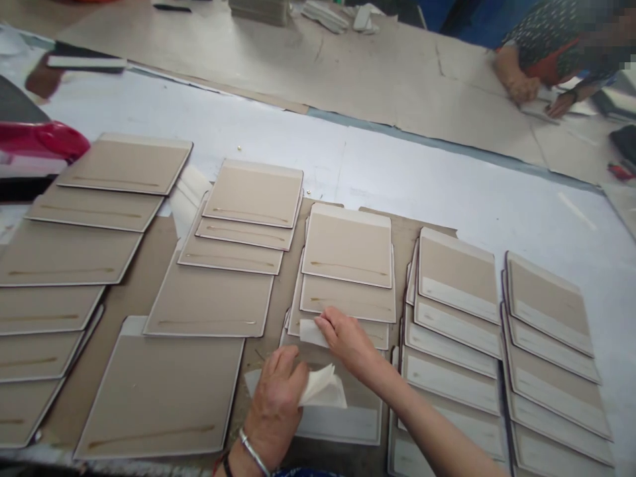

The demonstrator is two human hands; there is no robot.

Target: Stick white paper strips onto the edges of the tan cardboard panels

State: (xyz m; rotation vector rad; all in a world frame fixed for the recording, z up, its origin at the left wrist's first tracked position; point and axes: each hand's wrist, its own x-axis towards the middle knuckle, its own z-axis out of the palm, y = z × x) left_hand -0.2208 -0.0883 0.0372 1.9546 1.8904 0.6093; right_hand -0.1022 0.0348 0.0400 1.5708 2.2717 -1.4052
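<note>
In the middle column of overlapping grey-brown boards [346,242], both of my hands are at work. My left hand [278,401] is closed around several white paper strips [325,387], which stick out to its right. My right hand [348,334] pinches one white paper strip [312,332] by its end, over a board with a thin brown glue line. Below my hands, the nearest board [340,424] in this column has a white strip along its lower edge. A silver bangle circles my left wrist.
Boards with brown glue lines [159,391] lie in columns to the left. The right columns [457,271] have white strips on their lower edges. A pink object [44,139] is at far left. Across the table, another person's hands [541,99] handle a flat piece.
</note>
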